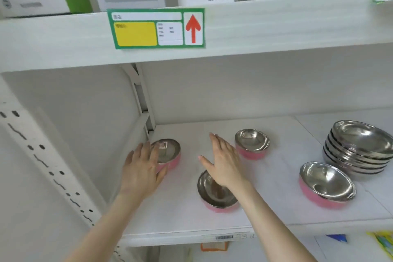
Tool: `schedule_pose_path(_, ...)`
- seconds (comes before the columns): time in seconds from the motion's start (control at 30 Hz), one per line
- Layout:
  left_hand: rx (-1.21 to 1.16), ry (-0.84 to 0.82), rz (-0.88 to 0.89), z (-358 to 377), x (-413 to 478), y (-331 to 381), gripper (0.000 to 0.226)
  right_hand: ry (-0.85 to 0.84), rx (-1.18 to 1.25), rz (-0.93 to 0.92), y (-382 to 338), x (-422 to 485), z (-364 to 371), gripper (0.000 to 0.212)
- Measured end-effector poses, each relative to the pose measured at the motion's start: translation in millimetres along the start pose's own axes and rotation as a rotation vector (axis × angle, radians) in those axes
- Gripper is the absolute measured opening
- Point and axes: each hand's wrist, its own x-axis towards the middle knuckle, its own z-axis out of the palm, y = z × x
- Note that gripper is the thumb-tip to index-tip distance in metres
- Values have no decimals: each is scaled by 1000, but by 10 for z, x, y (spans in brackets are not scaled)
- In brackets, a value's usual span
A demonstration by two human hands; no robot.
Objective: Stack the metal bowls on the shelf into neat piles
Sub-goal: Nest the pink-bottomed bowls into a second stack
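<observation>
Four small round steel bowls with pink outer walls stand singly on the white shelf board [182, 215]. The left hand [141, 168], fingers straight and spread, reaches over the near rim of the leftmost bowl [170, 151], thumb beside its pink wall. The right hand [224, 161] hovers flat, holding nothing. The front bowl [212, 195] lies beneath its wrist and the back bowl [252, 143] just right of its fingers. The right-hand bowl [326, 185] is well off, before a leaning stack of plain steel bowls [359, 149].
</observation>
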Motion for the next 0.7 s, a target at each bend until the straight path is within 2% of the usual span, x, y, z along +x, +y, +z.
schedule_pose_path(0.17, -198, -50, -44, 239, 156, -247, 65, -67, 50, 83, -385, 286, 373, 75)
schedule_pose_path(0.27, -481, -144, -240, 401, 284, -205, 68, -145, 139, 164, -516, 468, 555, 75)
schedule_pose_path(0.37, -862, -202, -469, 579, 419, -181, 68, -217, 331, 290, -583, 657, 747, 75)
schedule_pose_path(0.43, -1030, -254, -627, 684, 494, -191, 70, -239, 452, 371, -599, 776, 894, 72)
schedule_pose_path(0.5, -1099, -283, -720, 792, 530, -179, 72, -251, 531, 435, -615, 866, 1034, 67)
schedule_pose_path(0.7, -1152, -266, -779, 925, 595, -104, 59, -212, 706, 522, -675, 938, 1337, 37)
